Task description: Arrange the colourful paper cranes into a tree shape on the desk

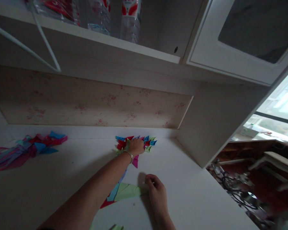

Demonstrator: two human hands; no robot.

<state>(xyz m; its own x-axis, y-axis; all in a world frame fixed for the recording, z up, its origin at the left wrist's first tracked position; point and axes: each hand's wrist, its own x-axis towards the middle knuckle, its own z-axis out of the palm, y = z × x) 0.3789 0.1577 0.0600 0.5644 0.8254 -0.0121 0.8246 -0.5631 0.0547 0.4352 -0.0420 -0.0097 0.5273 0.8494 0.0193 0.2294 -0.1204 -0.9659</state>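
Observation:
My left hand [136, 147], with a bracelet [130, 156] at the wrist, reaches into a row of small folded paper pieces [122, 144] in blue, red, green and magenta at the back of the white surface. Its fingers look drawn together; their tips and anything in them are hidden. Closer to me, my right hand [157, 193] is curled, thumb against fingers, and what it may hold cannot be made out. Beside it lies a light green paper sheet [128, 192], overlapping blue and red paper strips [107, 203]. My left forearm covers part of these strips.
A bundle of coloured paper strips and folded pieces [36, 148] lies at the left. Overhead, a shelf [98, 40] carries plastic bottles [131, 22], and a white cable [44, 41] hangs down. A side panel [206, 124] bounds the right. More green paper [117, 227] shows at the bottom edge.

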